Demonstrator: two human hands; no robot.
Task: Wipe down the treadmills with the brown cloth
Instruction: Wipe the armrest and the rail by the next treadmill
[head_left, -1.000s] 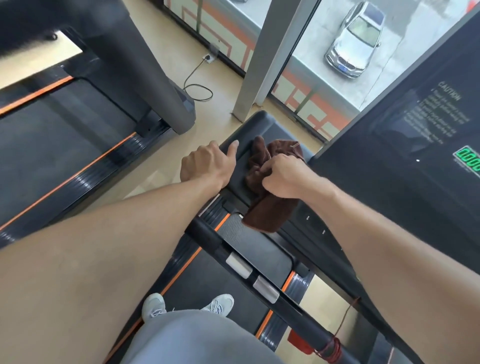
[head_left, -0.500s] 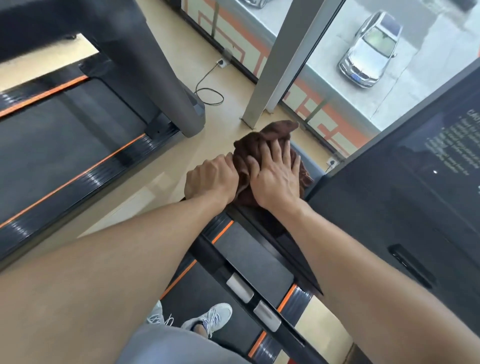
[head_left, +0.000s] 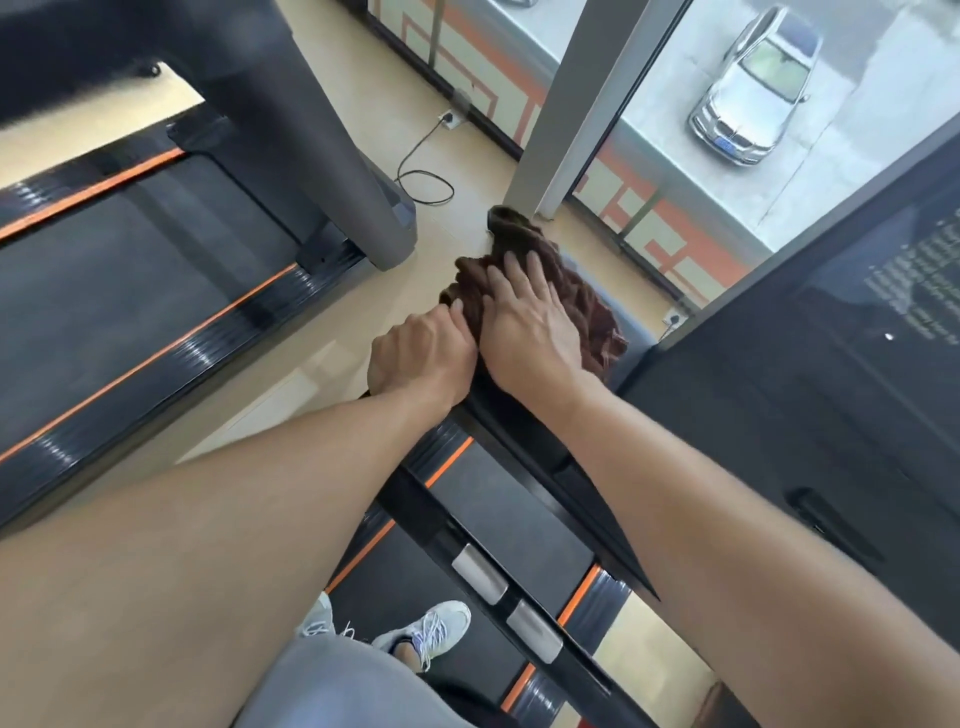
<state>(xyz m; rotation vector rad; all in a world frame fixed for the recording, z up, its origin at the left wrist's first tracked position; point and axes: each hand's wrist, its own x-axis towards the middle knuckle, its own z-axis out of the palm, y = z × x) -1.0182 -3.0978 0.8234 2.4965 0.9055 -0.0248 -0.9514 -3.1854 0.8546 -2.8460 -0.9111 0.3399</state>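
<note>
Fingers (head_left: 511, 275) of the right hand (head_left: 530, 332) are spread wide and laid flat on the brown cloth (head_left: 582, 306), which is pressed against the front housing of the near treadmill (head_left: 509, 514), close to its console panel (head_left: 810, 415). No pinch is formed; the cloth is held down by palm pressure, with a loose tail seen beyond the fingertips. The left hand (head_left: 421, 358) is curled closed just beside the right, touching the cloth's near edge; whether cloth or the housing edge is gripped cannot be told.

Step in hand, as judged: wiping of the front cover on 1 treadmill. A 2nd treadmill (head_left: 156, 291) is seen to the left across a strip of floor (head_left: 291, 374), and its state of cleaning cannot be read.

For the next stroke, steady downward pressure and a sweep across the uncovered housing are called for, with the bunched cloth flattened so that more surface is contacted. The console panel and handlebar (head_left: 519, 597) appear to remain to be covered.
</note>
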